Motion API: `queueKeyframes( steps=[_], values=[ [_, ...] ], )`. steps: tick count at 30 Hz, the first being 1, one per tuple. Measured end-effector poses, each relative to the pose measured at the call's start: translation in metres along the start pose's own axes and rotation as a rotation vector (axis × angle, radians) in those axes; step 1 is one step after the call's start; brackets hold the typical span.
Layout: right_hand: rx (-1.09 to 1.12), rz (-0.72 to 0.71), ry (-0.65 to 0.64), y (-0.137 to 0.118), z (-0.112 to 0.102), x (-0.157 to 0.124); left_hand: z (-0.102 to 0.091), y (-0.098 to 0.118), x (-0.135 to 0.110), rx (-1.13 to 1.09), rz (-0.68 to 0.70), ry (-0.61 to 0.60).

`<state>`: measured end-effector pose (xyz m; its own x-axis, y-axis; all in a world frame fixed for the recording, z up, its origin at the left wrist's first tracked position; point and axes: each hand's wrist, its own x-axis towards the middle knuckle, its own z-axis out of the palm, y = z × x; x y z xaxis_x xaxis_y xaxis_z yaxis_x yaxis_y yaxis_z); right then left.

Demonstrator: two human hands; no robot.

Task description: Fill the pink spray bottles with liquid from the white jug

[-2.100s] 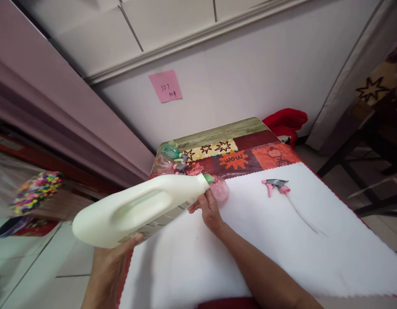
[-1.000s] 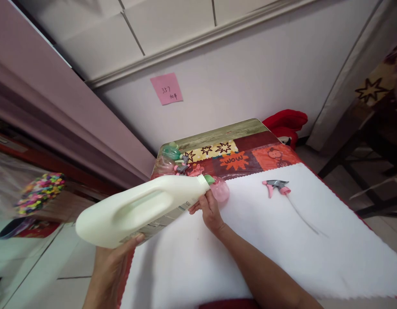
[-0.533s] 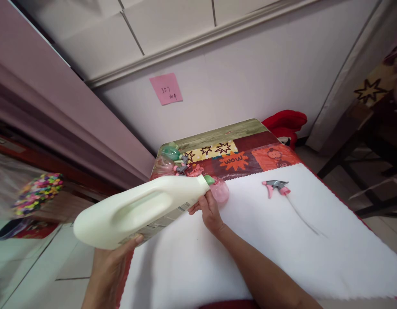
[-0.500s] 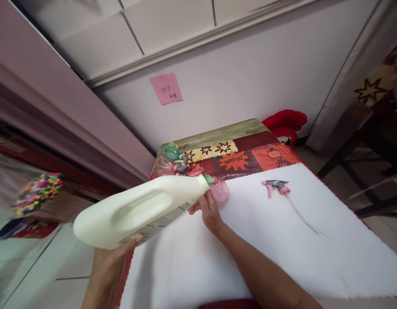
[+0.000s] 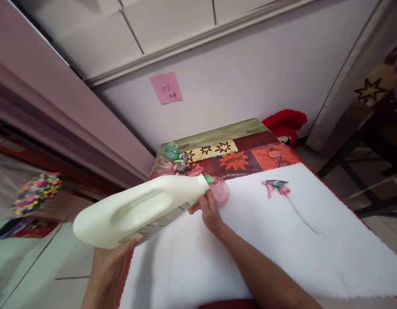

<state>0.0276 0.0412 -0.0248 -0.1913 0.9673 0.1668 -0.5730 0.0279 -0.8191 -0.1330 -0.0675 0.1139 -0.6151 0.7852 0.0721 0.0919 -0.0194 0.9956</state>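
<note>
My left hand (image 5: 110, 268) grips the base of a large white plastic jug (image 5: 137, 210), which is tipped on its side with its green-ringed neck pointing right. That neck meets the mouth of a small pink bottle (image 5: 220, 191) standing on the white cloth (image 5: 282, 249). My right hand (image 5: 209, 210) is closed around the near side of the pink bottle, just under the jug's neck. A pink and grey spray trigger (image 5: 277, 186) with its thin dip tube lies loose on the cloth to the right.
Behind the pink bottle, a green bottle (image 5: 170, 151) and other small spray bottles stand at the table's far left corner on a patterned mat (image 5: 237, 159). A pink note (image 5: 165, 87) is on the wall. A red object (image 5: 286, 122) lies beyond the table.
The jug has wavered slightly in my left hand, rising a little and then settling back. The right hand and pink bottle have stayed put.
</note>
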Motion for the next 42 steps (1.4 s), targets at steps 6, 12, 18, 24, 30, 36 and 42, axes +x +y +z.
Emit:
queueKeyframes(
  steps=[6,12,18,24,30,36,42],
  values=[
    [0.007,0.005,0.011,0.001,0.0,0.0,0.0,0.0,-0.001,-0.022,-0.024,0.017],
    [0.015,0.013,0.016,0.002,0.0,0.0,-0.003,-0.004,0.003,-0.01,-0.001,0.011],
    [0.003,0.017,0.011,0.001,0.0,0.0,-0.003,-0.003,0.003,0.008,-0.013,0.013],
    [-0.005,0.007,0.003,-0.001,0.0,0.0,0.004,0.004,-0.002,-0.004,-0.016,0.005],
    [-0.014,0.004,0.008,-0.001,0.0,0.0,0.007,0.005,-0.003,-0.026,-0.026,0.036],
    [-0.005,0.006,0.009,-0.002,0.0,0.0,0.007,0.007,-0.003,-0.029,-0.028,0.02],
    [0.001,0.008,0.005,-0.002,0.0,0.0,0.007,0.007,-0.002,-0.022,-0.014,0.003]
  ],
)
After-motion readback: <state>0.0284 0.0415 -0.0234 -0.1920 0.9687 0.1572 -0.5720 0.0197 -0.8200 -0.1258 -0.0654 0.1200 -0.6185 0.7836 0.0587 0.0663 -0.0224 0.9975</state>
